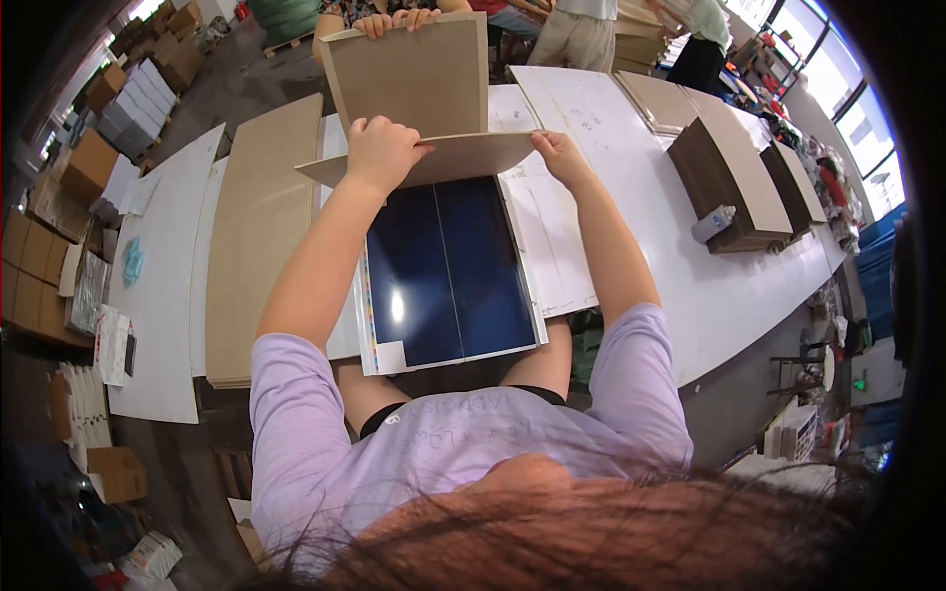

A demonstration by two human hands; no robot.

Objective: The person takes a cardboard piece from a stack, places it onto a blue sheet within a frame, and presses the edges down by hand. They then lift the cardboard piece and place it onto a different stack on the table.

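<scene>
Between both hands I hold a greyish-brown cardboard sheet (463,158), tilted up over the far end of a glossy dark blue printed sheet (448,266). My left hand (384,153) grips the board toward its left part, fingers over the upper edge. At the right corner my right hand (560,158) pinches it between thumb and fingers. The printed sheet lies before me at the near table edge, with white margins and a strip of coloured marks on its left side. Just beyond, another person's hands (394,22) hold a second brown board (409,79) upright.
A stack of large brown boards (261,246) lies left of the printed sheet on the white table (631,227). Right stand stacks of cut boards (734,187) beside a spray can (713,225). Several cartons (87,169) fill the left floor. Other people stand at the far side.
</scene>
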